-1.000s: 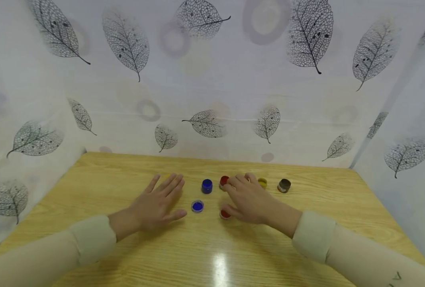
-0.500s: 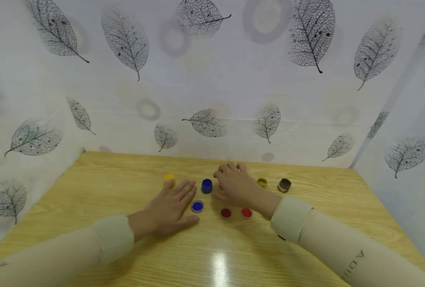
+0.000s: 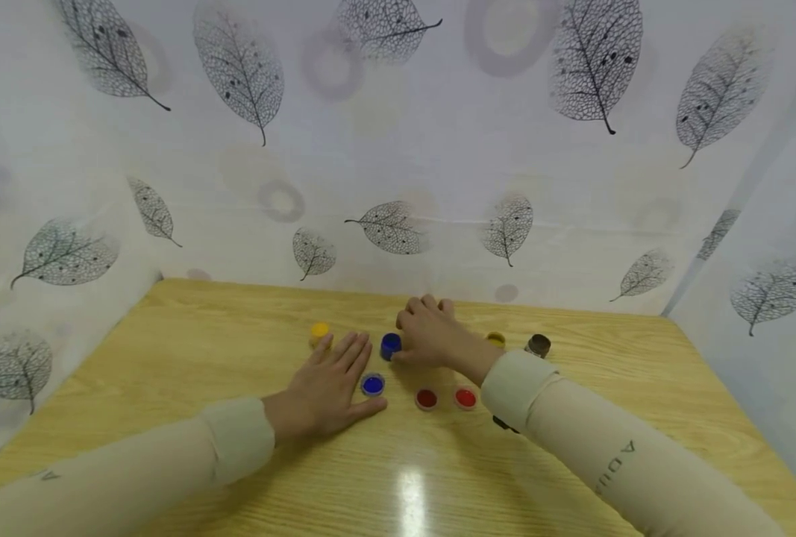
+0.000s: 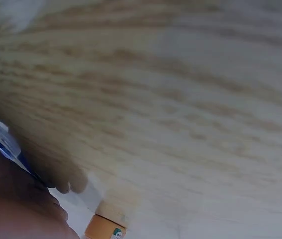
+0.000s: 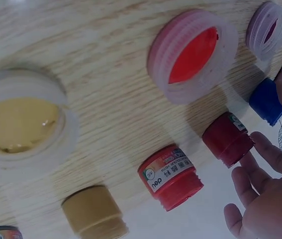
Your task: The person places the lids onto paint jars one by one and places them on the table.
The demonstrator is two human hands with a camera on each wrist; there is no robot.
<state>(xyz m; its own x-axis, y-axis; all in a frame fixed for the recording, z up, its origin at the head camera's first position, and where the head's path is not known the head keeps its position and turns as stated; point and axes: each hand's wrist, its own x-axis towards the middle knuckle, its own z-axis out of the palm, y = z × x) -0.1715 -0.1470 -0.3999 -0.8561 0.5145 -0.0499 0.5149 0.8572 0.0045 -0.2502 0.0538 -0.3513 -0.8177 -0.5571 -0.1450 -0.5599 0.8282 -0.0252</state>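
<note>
My left hand (image 3: 330,388) lies with straight, spread fingers on the wooden table, just left of the blue lid (image 3: 373,385). Beyond its fingertips stands an orange-yellow paint jar (image 3: 320,333). My right hand (image 3: 431,335) reaches over the back row of jars, right of the blue paint jar (image 3: 391,345). In the right wrist view its spread fingers (image 5: 267,154) are beside the uncapped dark red paint jar (image 5: 228,139), with the thumb by the blue jar. Whether they touch is unclear. A bright red paint jar (image 5: 170,177) stands nearby, hidden by the hand in the head view.
Dark red (image 3: 427,399) and bright red (image 3: 465,397) lids lie in front. A mustard jar (image 3: 495,340) and a dark jar (image 3: 538,345) stand right. A mustard lid (image 5: 21,129) shows in the right wrist view. Leaf-patterned cloth (image 3: 384,149) hangs behind the table.
My right hand has moved left and farther back, uncovering the two red lids. My left hand has slid right towards the blue lid, bringing the orange-yellow jar into sight.
</note>
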